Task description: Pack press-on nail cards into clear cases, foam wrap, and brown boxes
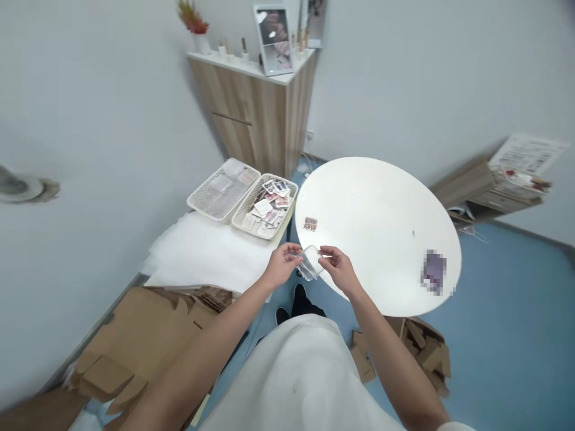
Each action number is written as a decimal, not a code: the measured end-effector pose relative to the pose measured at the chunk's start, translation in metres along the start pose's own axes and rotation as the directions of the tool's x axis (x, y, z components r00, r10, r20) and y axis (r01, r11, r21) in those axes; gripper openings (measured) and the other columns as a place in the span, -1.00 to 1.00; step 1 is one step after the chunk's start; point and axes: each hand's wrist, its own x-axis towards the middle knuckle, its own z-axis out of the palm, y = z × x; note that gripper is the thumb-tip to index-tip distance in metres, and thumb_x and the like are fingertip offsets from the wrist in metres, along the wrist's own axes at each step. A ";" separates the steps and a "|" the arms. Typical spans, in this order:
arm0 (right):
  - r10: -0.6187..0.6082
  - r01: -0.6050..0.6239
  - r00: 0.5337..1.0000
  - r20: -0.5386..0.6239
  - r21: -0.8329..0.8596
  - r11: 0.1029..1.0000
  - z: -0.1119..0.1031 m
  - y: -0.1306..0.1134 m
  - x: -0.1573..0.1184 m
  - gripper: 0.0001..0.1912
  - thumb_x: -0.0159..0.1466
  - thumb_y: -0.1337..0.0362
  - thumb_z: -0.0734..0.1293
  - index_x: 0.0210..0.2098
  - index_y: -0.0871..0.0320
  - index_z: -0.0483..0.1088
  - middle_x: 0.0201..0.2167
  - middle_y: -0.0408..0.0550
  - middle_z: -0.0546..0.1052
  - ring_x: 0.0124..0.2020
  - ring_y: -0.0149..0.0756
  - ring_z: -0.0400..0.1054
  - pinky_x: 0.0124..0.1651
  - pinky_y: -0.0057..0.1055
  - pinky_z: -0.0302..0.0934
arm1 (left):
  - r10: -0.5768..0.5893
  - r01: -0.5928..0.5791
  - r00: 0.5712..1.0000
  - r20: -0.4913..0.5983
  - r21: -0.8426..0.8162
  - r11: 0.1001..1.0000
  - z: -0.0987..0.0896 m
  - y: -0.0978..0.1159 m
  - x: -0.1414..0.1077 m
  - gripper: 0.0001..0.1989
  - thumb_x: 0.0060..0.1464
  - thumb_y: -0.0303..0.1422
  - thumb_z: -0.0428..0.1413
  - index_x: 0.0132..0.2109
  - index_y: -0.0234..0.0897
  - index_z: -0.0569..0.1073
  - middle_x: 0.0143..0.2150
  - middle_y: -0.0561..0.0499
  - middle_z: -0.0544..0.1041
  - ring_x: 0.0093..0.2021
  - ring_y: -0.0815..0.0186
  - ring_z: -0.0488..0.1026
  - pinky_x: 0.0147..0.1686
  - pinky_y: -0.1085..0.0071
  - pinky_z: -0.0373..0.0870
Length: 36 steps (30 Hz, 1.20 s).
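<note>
Between my two hands is a small clear plastic case, held just over the near left edge of the round white table. My left hand pinches its left side, and the fingers of my right hand grip its right side. What the case holds, if anything, I cannot make out. A small card with brownish nail-like pieces lies on the table beyond my hands. To the left, a white basket holds many small printed cards, and the basket beside it holds clear plastic boxes.
White sheet material lies under the baskets. Flattened cardboard is stacked at the lower left, and a carton of cardboard pieces stands below the table. A wooden cabinet stands behind. A blurred purple item lies on the table's right.
</note>
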 end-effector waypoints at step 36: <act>0.278 -0.115 0.909 -0.311 0.454 0.883 -0.192 0.065 -0.045 -0.66 -0.06 0.11 0.41 -0.40 0.11 0.23 -0.36 -0.18 0.36 -0.39 -0.36 0.39 -0.30 -0.32 0.34 | -0.191 0.175 0.973 0.127 0.127 0.976 0.222 -0.038 0.035 -0.63 -0.08 -0.22 0.14 -0.13 -0.31 0.35 -0.43 0.05 0.42 -0.43 0.41 0.39 -0.37 0.43 0.33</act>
